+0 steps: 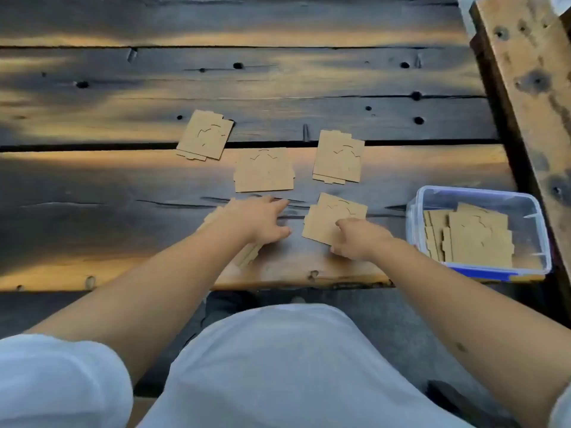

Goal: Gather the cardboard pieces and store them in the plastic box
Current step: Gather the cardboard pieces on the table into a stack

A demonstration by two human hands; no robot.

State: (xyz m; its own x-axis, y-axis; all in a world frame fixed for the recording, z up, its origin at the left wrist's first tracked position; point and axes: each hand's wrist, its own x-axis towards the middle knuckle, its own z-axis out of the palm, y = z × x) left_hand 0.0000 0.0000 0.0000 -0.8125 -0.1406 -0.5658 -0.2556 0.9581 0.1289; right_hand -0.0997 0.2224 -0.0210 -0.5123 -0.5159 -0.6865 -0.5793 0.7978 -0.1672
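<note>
Flat brown cardboard pieces lie on a dark wooden table (123, 193). One piece (205, 135) is at the far left, one (264, 170) in the middle, one (339, 156) at the right. My right hand (360, 239) pinches the near edge of a fourth piece (332, 216). My left hand (258, 219) lies flat over another piece (247, 256), mostly hidden beneath it. A clear plastic box (537, 217) with a blue base stands at the right near the table edge, holding several stacked cardboard pieces (475, 239).
A rough wooden beam (531, 88) runs along the right side behind the box. The table's front edge (278, 284) is close to my body. My white clothing fills the bottom of the view.
</note>
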